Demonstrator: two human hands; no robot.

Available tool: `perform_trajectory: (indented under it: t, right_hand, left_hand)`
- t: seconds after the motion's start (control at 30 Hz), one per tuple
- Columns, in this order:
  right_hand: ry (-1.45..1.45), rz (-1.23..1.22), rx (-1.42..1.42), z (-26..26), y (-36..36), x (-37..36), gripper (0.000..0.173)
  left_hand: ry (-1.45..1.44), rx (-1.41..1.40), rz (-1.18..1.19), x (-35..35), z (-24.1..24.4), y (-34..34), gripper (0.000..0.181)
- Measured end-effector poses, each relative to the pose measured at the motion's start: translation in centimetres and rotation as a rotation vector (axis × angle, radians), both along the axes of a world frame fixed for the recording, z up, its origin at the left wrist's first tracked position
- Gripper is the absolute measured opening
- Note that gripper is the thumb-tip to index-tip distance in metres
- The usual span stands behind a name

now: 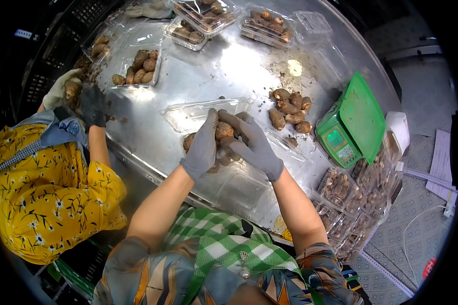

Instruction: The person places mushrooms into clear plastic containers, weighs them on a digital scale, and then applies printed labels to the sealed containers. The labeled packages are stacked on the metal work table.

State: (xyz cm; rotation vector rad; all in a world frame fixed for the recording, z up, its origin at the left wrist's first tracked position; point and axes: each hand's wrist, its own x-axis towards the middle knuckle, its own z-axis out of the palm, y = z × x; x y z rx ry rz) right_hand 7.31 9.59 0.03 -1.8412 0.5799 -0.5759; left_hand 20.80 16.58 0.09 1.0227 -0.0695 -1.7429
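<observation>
Both my hands wear grey gloves and meet over an opened clear plastic clamshell box (pixel 229 192). My left hand (pixel 203 148), fingers together, presses against the left side of small brown taro corms (pixel 224 130). From the other side my right hand (pixel 257 143) curls its fingers and thumb around them. More corms lie beneath in the box, partly hidden by the hands. The raised clear lid (pixel 187 116) is just beyond my fingertips. To the right, a loose heap of taro corms (pixel 289 108) rests on the metal table (pixel 198 74).
A green digital scale (pixel 347 129) stands at the right, near stacked filled boxes (pixel 339 190). Filled clamshells (pixel 267 26) sit at the far side. On my left, a co-worker in yellow (pixel 57 202) holds a corm (pixel 73 88) near an open filled box (pixel 139 68).
</observation>
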Motion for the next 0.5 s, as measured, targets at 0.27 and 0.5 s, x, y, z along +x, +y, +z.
perform_trajectory:
  t: [0.27,0.5]
  right_hand:
    - [0.186,-0.433,-0.273,-1.9,1.5,2.1,0.026]
    - [-0.029,-0.222,0.455,-2.1,-1.1,1.5,0.03]
  left_hand:
    - [-0.091,0.077,0.02,-1.7,-3.0,-0.4,0.044]
    - [0.174,0.2,0.011,1.0,-1.5,-2.3,0.046]
